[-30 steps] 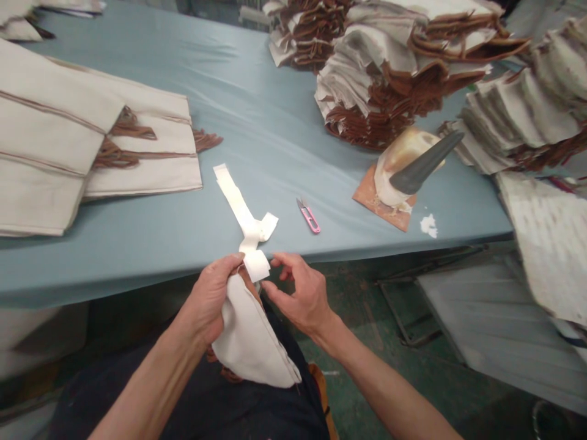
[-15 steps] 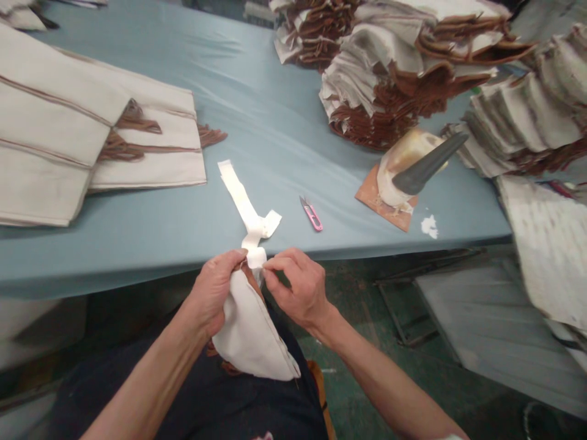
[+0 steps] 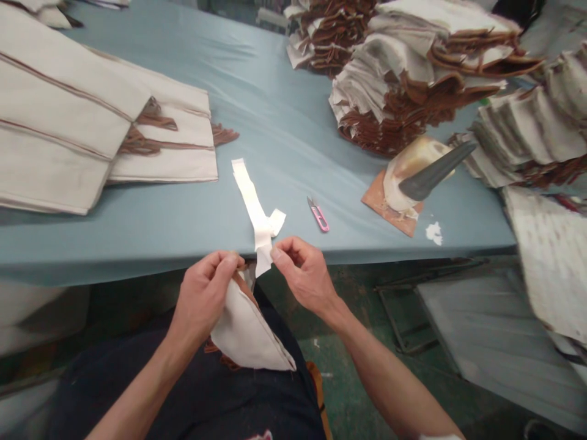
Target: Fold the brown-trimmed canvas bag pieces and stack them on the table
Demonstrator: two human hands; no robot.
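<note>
The blue table (image 3: pixel 284 134) carries flat cream bags (image 3: pixel 68 128) at far left and piles (image 3: pixel 413 79) of brown-handled bags at far right. Below the table's near edge, a cream bag (image 3: pixel 243 333) rests on the lap, folded, with a brown trim at its top. The left hand (image 3: pixel 204 296) is clamped on that top edge. A white strip (image 3: pixel 254 208) lies across the table and hangs over its edge; the right hand (image 3: pixel 300 272) pinches its lower end. Pink snips (image 3: pixel 318 215) lie just beside the strip, to its right.
</note>
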